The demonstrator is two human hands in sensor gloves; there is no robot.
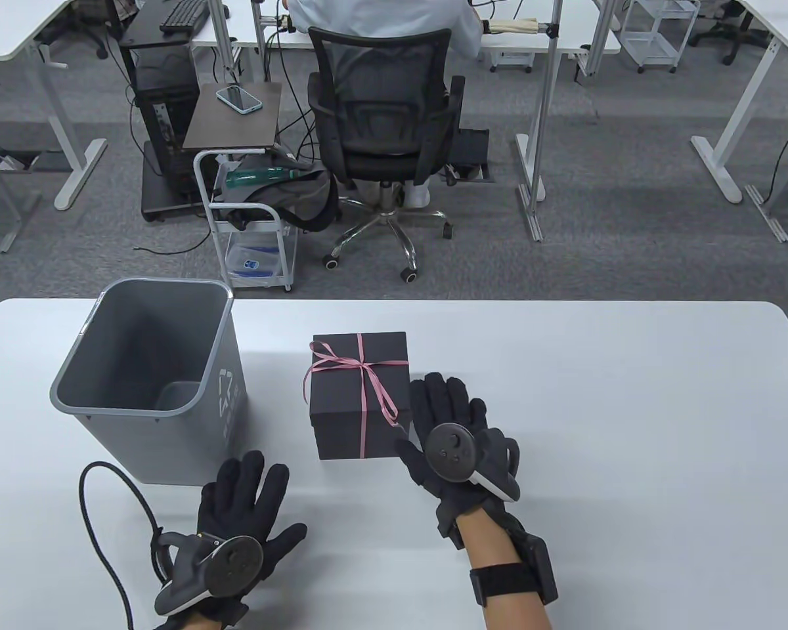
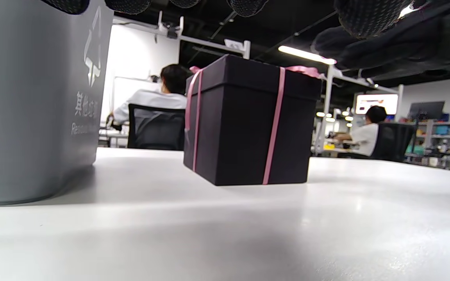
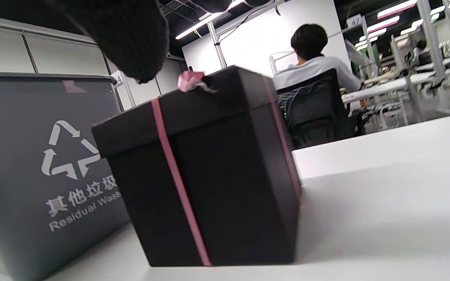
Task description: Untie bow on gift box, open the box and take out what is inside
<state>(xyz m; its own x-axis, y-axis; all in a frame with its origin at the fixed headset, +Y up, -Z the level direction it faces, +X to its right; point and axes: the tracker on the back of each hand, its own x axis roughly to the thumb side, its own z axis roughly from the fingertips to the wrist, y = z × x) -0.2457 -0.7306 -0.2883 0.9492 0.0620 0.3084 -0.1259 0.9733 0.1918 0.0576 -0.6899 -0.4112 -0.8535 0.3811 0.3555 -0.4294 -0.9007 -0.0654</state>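
A black gift box (image 1: 341,394) (image 2: 244,125) (image 3: 209,164) stands mid-table, lid on, tied with a pink ribbon (image 1: 366,380) (image 2: 275,125) (image 3: 174,175) whose bow sits on the lid. One loose ribbon tail trails toward the box's right edge. My right hand (image 1: 450,420) hovers just right of the box with fingers spread and straight, holding nothing. My left hand (image 1: 246,499) lies low at the front left, fingers spread, well apart from the box. In the wrist views only dark fingertips (image 2: 365,17) (image 3: 131,39) show at the top edge.
A grey waste bin (image 1: 151,387) (image 2: 33,97) (image 3: 33,168) stands left of the box, close to my left hand. A black cable (image 1: 98,512) loops by the left wrist. Beyond the white table (image 1: 630,426) a person sits in an office chair (image 1: 384,131).
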